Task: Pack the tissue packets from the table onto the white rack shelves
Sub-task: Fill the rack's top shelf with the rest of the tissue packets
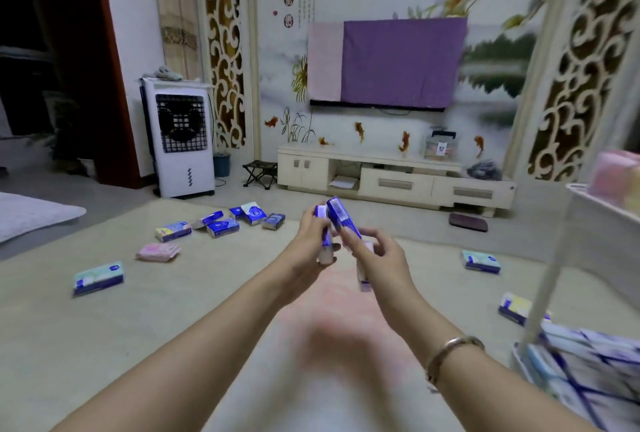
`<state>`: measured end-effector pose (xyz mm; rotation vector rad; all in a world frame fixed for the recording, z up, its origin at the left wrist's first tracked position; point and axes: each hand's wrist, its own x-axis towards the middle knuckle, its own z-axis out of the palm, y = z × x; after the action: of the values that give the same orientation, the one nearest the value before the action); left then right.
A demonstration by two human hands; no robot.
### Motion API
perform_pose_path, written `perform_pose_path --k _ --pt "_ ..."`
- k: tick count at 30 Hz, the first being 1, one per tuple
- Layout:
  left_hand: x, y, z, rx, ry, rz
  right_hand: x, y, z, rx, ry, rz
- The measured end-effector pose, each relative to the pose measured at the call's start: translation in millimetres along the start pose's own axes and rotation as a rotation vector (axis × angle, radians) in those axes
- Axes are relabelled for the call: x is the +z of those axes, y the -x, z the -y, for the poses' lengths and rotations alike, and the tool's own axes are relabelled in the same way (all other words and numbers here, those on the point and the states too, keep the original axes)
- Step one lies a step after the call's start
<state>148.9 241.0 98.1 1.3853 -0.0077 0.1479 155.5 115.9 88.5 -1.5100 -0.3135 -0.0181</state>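
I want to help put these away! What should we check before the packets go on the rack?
1. Left hand grips a blue packet: ok.
2. Right hand grips another blue packet: ok.
3. White rack close by on the right: ok.
4. Room on the lower shelf: cannot tell, it is blurred and already holds packets.
5. All packets collected: not ok, a pink packet and several others lie on the table.
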Motion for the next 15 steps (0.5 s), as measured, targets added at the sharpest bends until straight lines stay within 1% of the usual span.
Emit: perform_pose_path --k 3,5,7,9,11,13,15 --pt "33 20 -36 0.100 0.090 0.072 -19 19 48 -0.057 0.108 0.021" --pt "52 34 -59 0.169 0.085 0.074 -35 33 74 -0.095 0.132 0.057" --pt "69 47 -80 0.200 0.054 0.056 -50 45 97 -0.126 0.101 0.090" --pt "84 60 -96 0.188 0.078 0.064 -64 54 118 -0.168 0.022 0.014" --pt "103 73 -108 0.139 0.113 0.090 -80 61 144 -0.268 -0.032 -0.135" --pt "124 85 -118 0.063 0.149 0.165 -99 70 170 -0.449 0.042 -0.237" --pt "147 93 -126 0.022 0.178 0.292 -115 82 192 -0.596 0.124 -0.241"
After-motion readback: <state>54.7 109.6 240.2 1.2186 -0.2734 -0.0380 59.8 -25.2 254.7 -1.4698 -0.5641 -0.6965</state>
